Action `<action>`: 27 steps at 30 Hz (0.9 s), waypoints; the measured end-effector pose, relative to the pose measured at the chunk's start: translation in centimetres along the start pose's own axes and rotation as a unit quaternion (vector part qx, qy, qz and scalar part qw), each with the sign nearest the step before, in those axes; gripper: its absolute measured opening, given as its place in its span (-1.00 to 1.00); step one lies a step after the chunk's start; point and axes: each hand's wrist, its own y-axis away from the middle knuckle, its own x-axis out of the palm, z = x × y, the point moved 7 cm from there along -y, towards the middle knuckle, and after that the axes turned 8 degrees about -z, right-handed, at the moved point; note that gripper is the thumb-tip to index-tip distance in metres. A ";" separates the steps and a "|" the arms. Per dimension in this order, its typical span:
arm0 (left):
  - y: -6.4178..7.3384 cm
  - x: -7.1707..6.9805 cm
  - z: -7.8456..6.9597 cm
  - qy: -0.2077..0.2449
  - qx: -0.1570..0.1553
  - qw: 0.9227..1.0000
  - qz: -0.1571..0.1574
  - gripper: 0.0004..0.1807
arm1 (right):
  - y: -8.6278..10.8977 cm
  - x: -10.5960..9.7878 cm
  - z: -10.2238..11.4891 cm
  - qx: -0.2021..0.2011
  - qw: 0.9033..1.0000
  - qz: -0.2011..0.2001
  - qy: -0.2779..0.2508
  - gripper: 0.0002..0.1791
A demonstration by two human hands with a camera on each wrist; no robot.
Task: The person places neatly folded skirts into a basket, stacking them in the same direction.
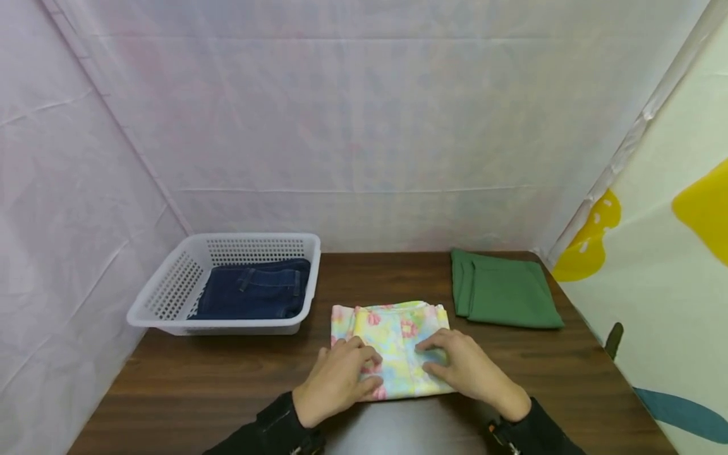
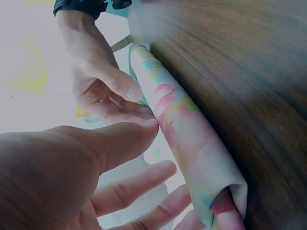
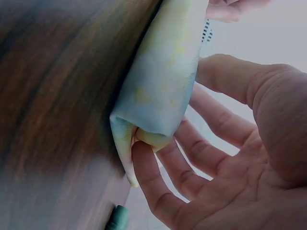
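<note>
A folded cloth (image 1: 398,338) with a pastel yellow, pink and blue flower print lies on the table in front of me. My left hand (image 1: 337,382) rests on its left part, fingers bent loosely and spread over the top, thumb near the front edge. On the right part of the cloth, my right hand (image 1: 469,368) touches it with relaxed, spread fingers. Seen in the left wrist view, the thumb tip meets the rounded front fold (image 2: 187,129). The right wrist view has one right finger (image 3: 148,167) against the open folded end of the cloth.
At the back left stands a white perforated basket (image 1: 227,324) with folded dark blue jeans (image 1: 253,292) inside. Folded green fabric (image 1: 509,291) lies at the back right of the brown wooden table (image 1: 216,373). Pale hanging sheets (image 1: 352,126) enclose the table's back and sides.
</note>
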 end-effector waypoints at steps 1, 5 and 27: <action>-0.1 -0.1 0.0 0.000 -0.001 1.000 -0.006 -0.68 | -0.1 -0.1 -0.1 0.005 1.000 -0.007 -0.002 -0.68; -0.4 -0.3 0.5 -0.004 -0.022 0.999 -0.023 -0.64 | -0.3 -0.8 -0.7 0.030 0.999 -0.039 -0.006 -0.61; -0.8 0.5 3.8 0.002 -0.132 0.991 -0.009 0.10 | -0.1 -0.5 -3.6 0.172 0.985 0.001 0.030 0.27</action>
